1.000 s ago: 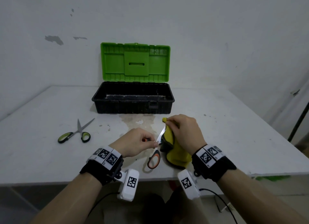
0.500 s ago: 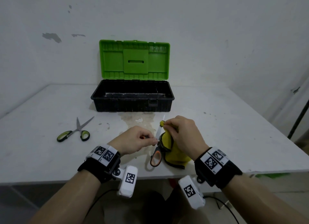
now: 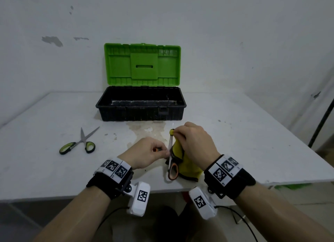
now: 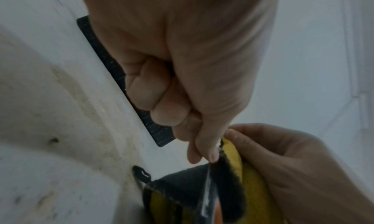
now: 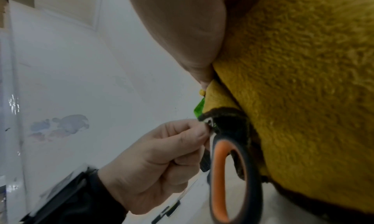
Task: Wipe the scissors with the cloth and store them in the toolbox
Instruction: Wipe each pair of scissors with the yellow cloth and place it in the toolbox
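Orange-handled scissors point(image 3: 172, 170) point(image 5: 228, 176) stand nearly upright near the table's front edge, one handle loop hanging low. My left hand point(image 3: 146, 156) point(image 4: 182, 83) pinches them near the pivot, its fingers curled. My right hand point(image 3: 196, 142) point(image 4: 283, 163) grips a yellow cloth point(image 3: 188, 166) point(image 5: 303, 83) with a dark border, folded around the blade point(image 3: 170, 142); the blade tip is hidden by the cloth and fingers. The toolbox point(image 3: 141, 106), black with a raised green lid point(image 3: 142, 64), stands open behind my hands.
A second pair of scissors point(image 3: 79, 144) with green handles lies open on the white table point(image 3: 253, 142) to the left. A brownish stain point(image 3: 144, 128) marks the table in front of the toolbox. A black pole point(image 3: 323, 119) stands off the right edge.
The scissors have swung from tilted to nearly upright, and my right hand with the cloth has slid up along the blade toward its tip. The left hand kept its pinch.
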A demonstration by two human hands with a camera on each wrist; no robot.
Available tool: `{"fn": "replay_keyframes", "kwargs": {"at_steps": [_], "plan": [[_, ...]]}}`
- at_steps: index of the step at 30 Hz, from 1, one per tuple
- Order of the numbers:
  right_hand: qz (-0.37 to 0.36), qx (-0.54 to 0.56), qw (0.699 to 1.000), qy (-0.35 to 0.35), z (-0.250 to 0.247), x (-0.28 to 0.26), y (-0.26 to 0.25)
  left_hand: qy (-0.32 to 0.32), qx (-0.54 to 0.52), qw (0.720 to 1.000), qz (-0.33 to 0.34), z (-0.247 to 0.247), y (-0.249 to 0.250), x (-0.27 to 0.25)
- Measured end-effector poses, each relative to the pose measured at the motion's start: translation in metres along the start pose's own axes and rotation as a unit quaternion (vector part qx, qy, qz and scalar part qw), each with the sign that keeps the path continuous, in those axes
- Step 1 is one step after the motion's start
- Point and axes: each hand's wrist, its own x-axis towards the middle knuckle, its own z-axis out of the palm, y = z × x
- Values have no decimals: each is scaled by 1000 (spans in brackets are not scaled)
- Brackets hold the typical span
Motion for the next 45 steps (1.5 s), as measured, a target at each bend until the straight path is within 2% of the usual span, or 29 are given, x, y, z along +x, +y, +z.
{"fn": "replay_keyframes", "kwargs": {"at_steps": [2,6,8,12,14,17,20,28,32,38,45], "plan": [[-10,12,1000,5,-3,-3,-1,14,-16,1000,-12,-1,-2,0],[-50,-9,997,-55,0,-15,-5,12,-91,995,-29,-4,-2,-2],[-58,-16,995,-75,3,-18,-4,13,-94,995,-25,-5,-1,-1],[-58,-2,992,-112,1,-22,4,22,-119,992,-44,-5,-4,-3],[-54,6,993,-102,-5,-20,9,31,-131,989,-58,-7,-3,-2],[-72,7,995,-69,-13,-14,9,36,-126,990,-60,-8,1,1],[-104,-25,992,-72,-12,-11,-1,36,-108,992,-53,-7,5,4],[-174,-57,968,-171,-9,-21,-10,70,-49,996,-28,-4,-1,1],[-113,-58,985,-116,-8,-15,-10,74,-30,997,-13,-3,4,2],[-131,-43,978,-154,0,-27,-17,112,-38,993,-19,1,2,3],[-58,-11,996,-64,-2,-13,-2,97,-111,988,-36,0,7,0]]}}
